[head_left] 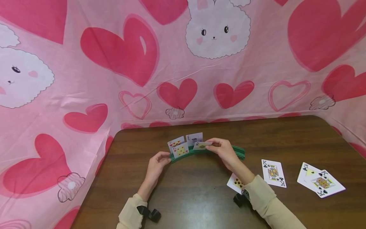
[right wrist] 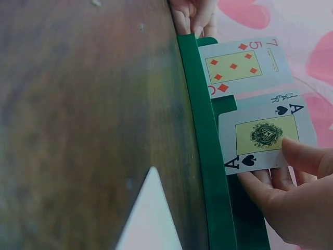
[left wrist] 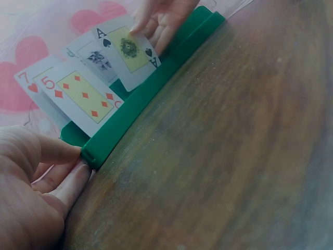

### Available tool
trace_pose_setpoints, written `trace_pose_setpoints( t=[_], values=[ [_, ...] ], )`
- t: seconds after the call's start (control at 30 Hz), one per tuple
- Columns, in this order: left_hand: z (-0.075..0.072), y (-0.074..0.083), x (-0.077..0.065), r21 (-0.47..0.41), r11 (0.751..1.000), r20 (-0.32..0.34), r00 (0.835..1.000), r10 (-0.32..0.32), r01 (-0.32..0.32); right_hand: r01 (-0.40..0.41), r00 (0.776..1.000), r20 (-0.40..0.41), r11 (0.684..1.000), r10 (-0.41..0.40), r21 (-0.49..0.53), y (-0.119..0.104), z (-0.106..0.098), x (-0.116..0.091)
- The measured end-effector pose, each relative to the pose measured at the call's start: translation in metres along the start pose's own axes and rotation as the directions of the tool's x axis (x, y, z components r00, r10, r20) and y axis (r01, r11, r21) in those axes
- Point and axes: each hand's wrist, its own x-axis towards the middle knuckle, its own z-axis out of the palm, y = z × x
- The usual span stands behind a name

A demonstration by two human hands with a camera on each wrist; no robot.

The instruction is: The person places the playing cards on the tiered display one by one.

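A curved green card holder (head_left: 197, 152) stands on the table. At its left end, my left hand (head_left: 158, 163) pinches the rim between thumb and fingers. My right hand (head_left: 224, 152) holds the ace of spades (right wrist: 266, 136) by its side, the card's lower edge at the holder's slot. Behind the ace stands a joker card (left wrist: 96, 61), partly covered. Further left in the holder, the five of diamonds (left wrist: 80, 96) stands in the front row, overlapping the seven of hearts (head_left: 175, 142) behind it.
On the table (head_left: 183, 197) to the right lie a king of clubs (head_left: 273, 173), then a king of spades (head_left: 328, 183) overlapping a queen of clubs (head_left: 306, 173). Another card (head_left: 235, 183) lies partly under my right forearm. A pink heart-patterned cloth (head_left: 160, 70) hangs behind the table.
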Motion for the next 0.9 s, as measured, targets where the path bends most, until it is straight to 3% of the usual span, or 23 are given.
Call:
trace_pose_setpoints(
  t=[0.37,0.9],
  values=[
    [-0.0006,0.0,0.0014,0.003,1.0,-0.009,1.0,0.002,-0.002,0.027,1.0,0.008,0.994,-0.026,-0.11,-0.0008,0.0038,0.0051],
    [-0.0001,-0.0028,0.0022,0.009,1.0,-0.007,1.0,0.006,-0.006,0.018,1.0,-0.003,0.989,-0.019,-0.145,-0.0012,0.0095,0.0055]
  ],
)
